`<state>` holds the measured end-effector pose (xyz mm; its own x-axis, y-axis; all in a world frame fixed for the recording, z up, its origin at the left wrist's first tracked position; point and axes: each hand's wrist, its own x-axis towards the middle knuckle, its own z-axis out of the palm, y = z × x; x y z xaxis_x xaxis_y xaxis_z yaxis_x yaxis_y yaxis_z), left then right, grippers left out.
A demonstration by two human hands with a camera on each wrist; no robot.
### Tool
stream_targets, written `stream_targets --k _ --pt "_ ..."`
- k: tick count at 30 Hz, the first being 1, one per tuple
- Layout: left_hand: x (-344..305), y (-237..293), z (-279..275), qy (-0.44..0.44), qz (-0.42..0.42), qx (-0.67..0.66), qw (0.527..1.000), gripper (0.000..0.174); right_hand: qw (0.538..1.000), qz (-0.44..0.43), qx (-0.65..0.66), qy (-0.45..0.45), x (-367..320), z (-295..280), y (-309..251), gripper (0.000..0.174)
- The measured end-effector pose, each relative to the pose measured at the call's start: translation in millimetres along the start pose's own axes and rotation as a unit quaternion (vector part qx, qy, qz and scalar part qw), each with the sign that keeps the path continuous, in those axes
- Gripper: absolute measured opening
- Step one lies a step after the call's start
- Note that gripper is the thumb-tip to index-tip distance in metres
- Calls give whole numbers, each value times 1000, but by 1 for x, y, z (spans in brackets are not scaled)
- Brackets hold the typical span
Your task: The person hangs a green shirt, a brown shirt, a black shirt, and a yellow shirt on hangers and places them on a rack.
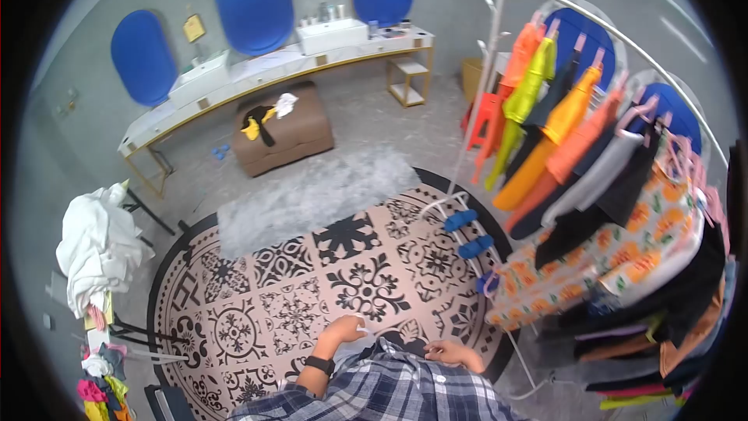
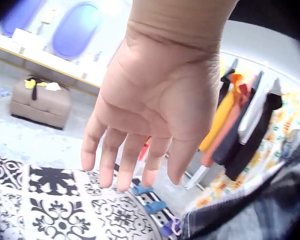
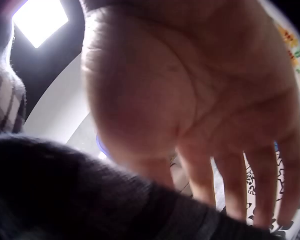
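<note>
The grey floor [image 1: 362,123] is partly covered by a patterned round mat [image 1: 296,308], across whose far edge a fluffy pale rug [image 1: 319,195] is spread. On the brown ottoman [image 1: 300,132], black, yellow and white garments [image 1: 266,131] are strewn; by the long bench [image 1: 261,67], two white basins [image 1: 333,37] are carried.

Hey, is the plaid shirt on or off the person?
On: in the head view, the plaid shirt covers the person's torso. Whether it's buttoned, I can't tell.
</note>
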<state>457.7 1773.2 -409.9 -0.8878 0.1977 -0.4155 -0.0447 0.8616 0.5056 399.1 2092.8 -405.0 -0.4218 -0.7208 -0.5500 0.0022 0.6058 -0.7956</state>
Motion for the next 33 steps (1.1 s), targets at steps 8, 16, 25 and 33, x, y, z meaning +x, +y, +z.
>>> stream_targets --k 8,16,25,33 --pt "-49 -129 -83 136 -172 -114 969 32 938 -188 -293 0 258 -36 -135 31" --pt "-85 -196 -117 235 -278 -146 920 28 903 -281 -239 -222 388 18 -276 35" --pt "-108 -227 -130 361 -472 -245 766 24 762 -336 -363 -417 511 42 -395 40" --pt "-164 -244 -130 470 -558 -325 602 29 616 -381 -403 -559 582 155 -486 35"
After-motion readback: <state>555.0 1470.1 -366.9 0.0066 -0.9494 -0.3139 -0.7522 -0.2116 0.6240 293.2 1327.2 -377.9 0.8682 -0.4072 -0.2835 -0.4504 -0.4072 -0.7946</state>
